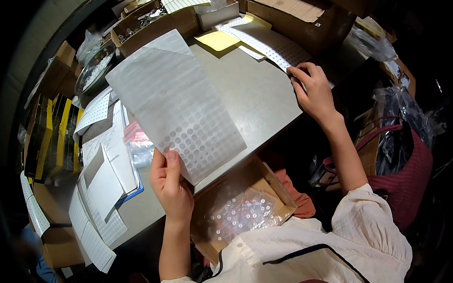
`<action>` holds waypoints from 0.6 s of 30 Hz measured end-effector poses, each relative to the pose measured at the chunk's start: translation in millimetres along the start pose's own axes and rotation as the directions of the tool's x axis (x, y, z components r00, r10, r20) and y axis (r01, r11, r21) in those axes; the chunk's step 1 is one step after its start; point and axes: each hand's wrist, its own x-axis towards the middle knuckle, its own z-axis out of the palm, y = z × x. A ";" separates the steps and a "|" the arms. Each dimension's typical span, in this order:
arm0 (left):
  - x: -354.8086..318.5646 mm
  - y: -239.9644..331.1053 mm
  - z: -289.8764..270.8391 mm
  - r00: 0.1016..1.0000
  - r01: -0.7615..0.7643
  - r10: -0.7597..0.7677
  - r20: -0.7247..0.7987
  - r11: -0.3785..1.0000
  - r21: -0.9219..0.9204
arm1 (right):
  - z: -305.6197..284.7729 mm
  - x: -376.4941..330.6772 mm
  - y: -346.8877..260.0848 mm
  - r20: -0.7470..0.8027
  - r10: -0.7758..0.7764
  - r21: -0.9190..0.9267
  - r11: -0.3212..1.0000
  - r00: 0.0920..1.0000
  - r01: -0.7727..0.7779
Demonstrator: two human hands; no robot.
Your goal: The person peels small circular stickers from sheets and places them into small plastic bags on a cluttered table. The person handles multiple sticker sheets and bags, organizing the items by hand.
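Note:
My left hand point(172, 188) grips the lower left edge of a large translucent white sheet point(156, 78), thumb on top. Rows of round dots cover the sheet's lower half, and its upper part is plain. At the right side of the table, my right hand point(315, 93) has its fingertips closed on the near corner of a white label sheet point(262, 39) printed with small dark marks. That sheet lies partly over a yellow sheet point(218, 40). Below the table edge, an open cardboard box point(287, 202) holds clear bags point(240, 212) with many small round white pieces.
Papers and a blue-edged clipboard point(138, 189) lie on the left of the table point(265, 101). Behind them are a bowl of white bits point(96, 70), black-and-yellow boxes point(57, 135) and a carton of metal parts point(146, 23). A dark red bag point(405, 178) sits at the right.

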 end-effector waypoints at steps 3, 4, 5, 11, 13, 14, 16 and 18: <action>-2.0 3.5 0.6 1.000 0.004 -0.004 0.008 1.000 -0.014 | 0.2 4.4 1.1 0.037 0.006 -0.035 0.999 0.999 -0.005; -2.4 4.4 1.5 1.000 0.005 -0.005 0.006 1.000 -0.021 | -0.7 5.6 -0.7 0.066 0.009 -0.057 0.998 0.998 -0.006; -2.8 4.5 2.0 1.000 0.005 -0.005 -0.008 1.000 -0.029 | -1.3 6.5 -1.9 0.095 0.013 -0.080 0.997 0.995 -0.005; -3.6 7.7 7.6 0.998 0.021 -0.026 -0.057 0.997 -0.079 | -0.5 12.5 -3.9 0.113 0.035 -0.112 0.993 0.993 -0.022; -3.3 5.0 -0.8 1.000 0.016 -0.017 -0.019 0.996 -0.084 | 1.1 12.1 -2.7 0.130 0.012 -0.144 0.990 0.991 0.006; -3.7 3.4 -4.2 1.000 0.014 -0.014 0.000 0.997 -0.081 | 1.5 12.0 -2.1 0.139 0.002 -0.160 0.987 0.990 0.021; -4.2 0.0 -9.5 1.000 0.008 -0.006 0.026 0.997 -0.080 | 2.0 14.0 -3.3 0.142 0.010 -0.177 0.984 0.990 0.015; -4.1 -2.9 -12.0 0.999 0.005 -0.002 0.037 0.996 -0.090 | 2.9 16.0 -4.1 0.147 0.010 -0.200 0.980 0.989 0.020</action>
